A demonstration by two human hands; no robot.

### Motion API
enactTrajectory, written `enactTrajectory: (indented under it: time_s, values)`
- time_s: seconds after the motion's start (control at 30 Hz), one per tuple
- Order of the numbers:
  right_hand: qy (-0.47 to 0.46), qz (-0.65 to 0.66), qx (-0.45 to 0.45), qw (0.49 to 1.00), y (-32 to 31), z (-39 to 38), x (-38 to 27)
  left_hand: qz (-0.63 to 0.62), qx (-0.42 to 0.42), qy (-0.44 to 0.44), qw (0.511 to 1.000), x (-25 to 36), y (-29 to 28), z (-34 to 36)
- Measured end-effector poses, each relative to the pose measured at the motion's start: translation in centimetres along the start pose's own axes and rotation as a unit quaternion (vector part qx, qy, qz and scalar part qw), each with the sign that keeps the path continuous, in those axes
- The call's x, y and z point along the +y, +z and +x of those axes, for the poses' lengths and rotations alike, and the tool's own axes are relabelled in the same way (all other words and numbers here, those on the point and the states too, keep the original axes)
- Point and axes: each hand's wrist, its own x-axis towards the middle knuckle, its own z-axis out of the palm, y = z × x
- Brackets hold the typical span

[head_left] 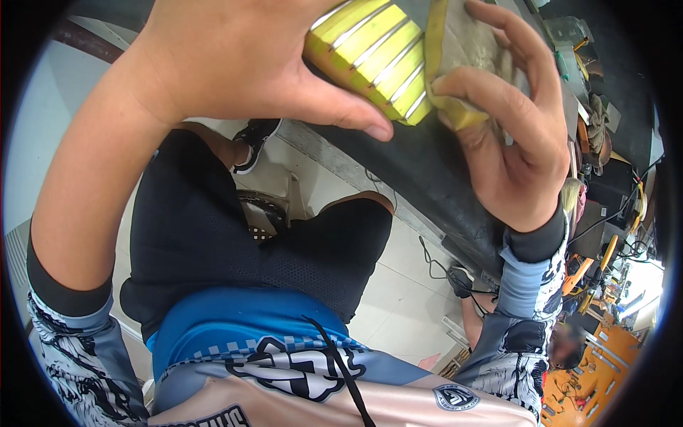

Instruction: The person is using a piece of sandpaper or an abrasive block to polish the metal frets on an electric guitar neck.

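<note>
At the top, my left hand point(235, 64) is closed on a yellow-green block point(377, 60). Thin silvery strips run across the block's face in parallel rows, and part of it is hidden behind the hand. The thumb lies along its near edge. To the right, my right hand point(516, 142) pinches a yellowish-beige, sheet-like thing point(466, 43) with a curled yellow edge, blurred, its exact kind not clear. That thing is right beside the block's right end; whether they touch I cannot tell.
A dark table point(398, 160) lies below my hands, with tools, cables and containers crowded along its right side. Another person point(567, 345) is at the lower right, near an orange surface point(605, 370) with small items. A cable point(430, 267) hangs over the tiled floor.
</note>
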Motion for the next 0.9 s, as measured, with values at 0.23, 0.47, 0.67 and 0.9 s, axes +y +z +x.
enactTrajectory:
  time_s: [0.23,0.47,0.67,0.9]
  values:
    - [-0.154,-0.179,-0.015,0.972,-1.0,-0.9,2.7,0.006,-0.022,-0.002,1.0,0.1,-0.1,0.2]
    - [-0.04,-0.145,-0.027,0.988,-0.1,0.0,0.4,0.015,-0.032,-0.006,0.999,0.1,-0.3,-0.1]
    - [-0.027,-0.166,-0.064,0.984,-0.3,-0.4,1.2,0.018,-0.016,0.005,1.0,0.0,0.1,-0.3]
    - [-0.114,-0.052,-0.059,0.99,-0.3,-0.1,2.9,0.027,-0.037,0.002,0.999,0.1,0.0,-0.4]
